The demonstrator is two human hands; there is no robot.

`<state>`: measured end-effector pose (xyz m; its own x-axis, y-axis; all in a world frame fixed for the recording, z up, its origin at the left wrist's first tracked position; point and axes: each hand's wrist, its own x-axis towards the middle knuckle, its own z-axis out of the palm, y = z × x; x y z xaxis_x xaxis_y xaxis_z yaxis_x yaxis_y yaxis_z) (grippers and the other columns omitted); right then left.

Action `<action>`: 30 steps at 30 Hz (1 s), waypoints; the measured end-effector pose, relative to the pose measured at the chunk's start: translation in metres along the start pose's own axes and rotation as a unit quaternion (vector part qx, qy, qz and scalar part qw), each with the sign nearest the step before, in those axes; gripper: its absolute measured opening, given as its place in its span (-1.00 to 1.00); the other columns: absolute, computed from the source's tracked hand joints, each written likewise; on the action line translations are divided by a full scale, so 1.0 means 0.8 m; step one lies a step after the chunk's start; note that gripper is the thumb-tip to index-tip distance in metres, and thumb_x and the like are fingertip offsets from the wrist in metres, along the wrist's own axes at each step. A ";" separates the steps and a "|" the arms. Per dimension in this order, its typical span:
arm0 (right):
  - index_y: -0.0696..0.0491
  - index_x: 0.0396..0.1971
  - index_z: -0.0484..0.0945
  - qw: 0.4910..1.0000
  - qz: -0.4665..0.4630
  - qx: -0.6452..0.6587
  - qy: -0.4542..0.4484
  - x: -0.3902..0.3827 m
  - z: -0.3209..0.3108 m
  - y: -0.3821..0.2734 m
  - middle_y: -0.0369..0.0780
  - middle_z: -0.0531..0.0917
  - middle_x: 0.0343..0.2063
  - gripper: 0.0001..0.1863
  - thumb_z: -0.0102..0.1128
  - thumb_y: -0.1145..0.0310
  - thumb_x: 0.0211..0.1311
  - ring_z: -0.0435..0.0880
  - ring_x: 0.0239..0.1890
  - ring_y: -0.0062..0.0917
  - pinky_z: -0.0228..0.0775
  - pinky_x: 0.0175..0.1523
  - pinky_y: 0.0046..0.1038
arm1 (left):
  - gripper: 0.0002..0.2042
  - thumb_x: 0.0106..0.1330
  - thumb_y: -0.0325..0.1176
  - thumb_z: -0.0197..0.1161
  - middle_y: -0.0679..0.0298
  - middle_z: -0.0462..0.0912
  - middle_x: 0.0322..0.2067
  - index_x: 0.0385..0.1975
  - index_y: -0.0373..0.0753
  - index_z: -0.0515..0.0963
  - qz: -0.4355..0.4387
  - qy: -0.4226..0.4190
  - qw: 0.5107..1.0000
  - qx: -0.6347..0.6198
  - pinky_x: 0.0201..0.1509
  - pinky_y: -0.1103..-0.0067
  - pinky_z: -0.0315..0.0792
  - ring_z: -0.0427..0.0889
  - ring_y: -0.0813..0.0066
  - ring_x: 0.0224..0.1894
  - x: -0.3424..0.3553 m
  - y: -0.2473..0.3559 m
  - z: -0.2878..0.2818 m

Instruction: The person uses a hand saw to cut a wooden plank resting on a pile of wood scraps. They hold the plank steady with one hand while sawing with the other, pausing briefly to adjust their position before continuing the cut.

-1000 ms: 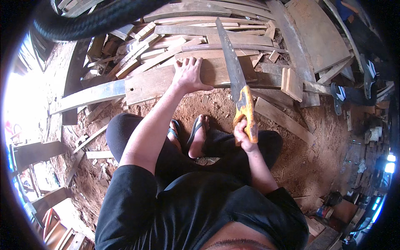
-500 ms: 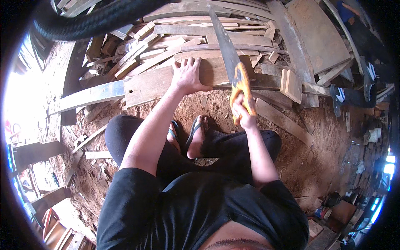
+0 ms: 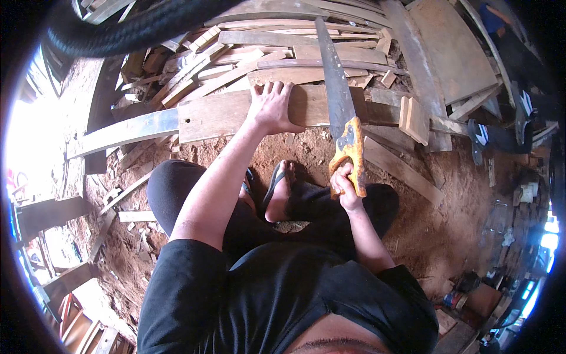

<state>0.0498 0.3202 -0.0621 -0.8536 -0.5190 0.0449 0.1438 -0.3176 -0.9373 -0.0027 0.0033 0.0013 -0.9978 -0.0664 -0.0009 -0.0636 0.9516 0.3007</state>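
A brown wooden board (image 3: pixel 213 114) with a small hole at its left end lies crosswise in front of me. My left hand (image 3: pixel 272 108) clasps it from above, fingers over the far edge and thumb at the near edge. In my right hand (image 3: pixel 346 183) is the yellow handle of a handsaw (image 3: pixel 337 88). Its long grey blade points away from me and crosses the board near the right end. Whether the teeth have cut into the wood I cannot tell.
Beneath the board runs a longer wooden beam (image 3: pixel 127 131). Many loose wood strips (image 3: pixel 283 40) are piled beyond it. A small wood block (image 3: pixel 414 121) stands on the beam to the right. Brown dirt (image 3: pixel 430 236) covers the ground. A dark braided hose-like thing (image 3: pixel 135 32) hangs at the upper left.
My right hand has pulled the handsaw back toward me, and the blade now lies farther right at its tip. My left hand stays on the board, which has barely shifted.
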 end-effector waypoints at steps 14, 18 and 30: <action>-0.05 -0.40 0.36 0.998 0.057 -0.028 0.006 0.139 0.029 -0.040 -0.46 0.32 -0.63 -0.79 0.17 0.44 0.45 0.28 -0.65 -0.77 0.20 -0.52 -0.65 | 0.31 -0.17 0.36 0.56 -0.06 0.29 0.44 0.52 -0.38 0.12 -0.004 -0.030 1.000 0.009 0.55 -0.20 -0.09 0.14 0.12 0.58 0.001 0.003 0.005; -0.04 -0.45 0.35 0.998 0.058 -0.029 0.006 0.139 0.022 -0.040 -0.41 0.37 -0.61 -0.76 0.16 0.44 0.44 0.37 -0.59 -0.72 0.28 -0.48 -0.61 | 0.33 -0.18 0.39 0.53 -0.05 0.31 0.41 0.52 -0.41 0.11 -0.003 0.032 0.998 0.060 0.49 -0.39 -0.11 0.19 0.09 0.54 0.002 0.015 0.019; -0.03 -0.45 0.35 0.996 0.050 -0.068 0.001 0.114 0.031 -0.051 -0.43 0.36 -0.63 -0.77 0.12 0.48 0.45 0.29 -0.70 -0.76 0.17 -0.57 -0.63 | 0.32 -0.18 0.42 0.51 0.04 0.35 0.40 0.56 -0.30 0.11 0.011 0.024 1.000 0.016 0.45 -0.45 -0.08 0.26 0.09 0.51 0.009 0.030 0.020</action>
<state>-0.0213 0.2660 -0.0115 -0.8392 -0.5414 -0.0510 0.1583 -0.1536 -0.9754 -0.0116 0.0303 -0.0067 -0.9970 -0.0584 0.0508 -0.0426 0.9622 0.2690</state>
